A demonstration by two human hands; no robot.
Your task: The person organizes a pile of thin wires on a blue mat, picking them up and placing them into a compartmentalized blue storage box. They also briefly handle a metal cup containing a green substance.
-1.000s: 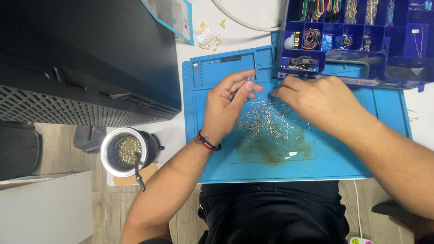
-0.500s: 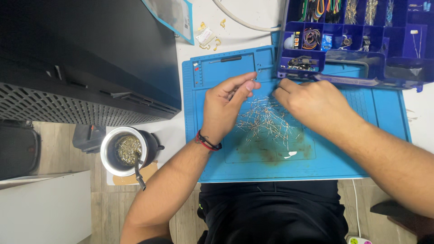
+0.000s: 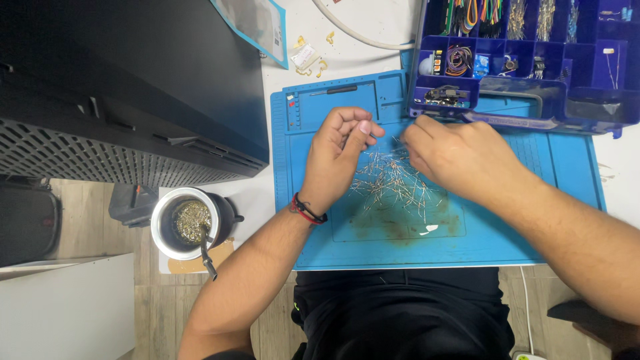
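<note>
Blue mat (image 3: 507, 233) bare near front edge, organizer box (image 3: 527, 60) (rear) blocking

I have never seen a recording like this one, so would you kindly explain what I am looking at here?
There is no machine here: a person wears a camera on the head, and it looks straight down at their own two bare hands and lap.

The left hand, with a red and black band at the wrist, is curled with thumb and fingertips pinched together; whether it holds one of the thin wires is too small to tell. The right hand rests knuckles up over the same pile of thin wire-legged parts.

That pile lies on a blue work mat on a white desk. At the mat's top right sits a dark blue compartment box of small parts and coloured wires. To the left are a black case and a metal-rimmed cup with a metal straw.
</note>
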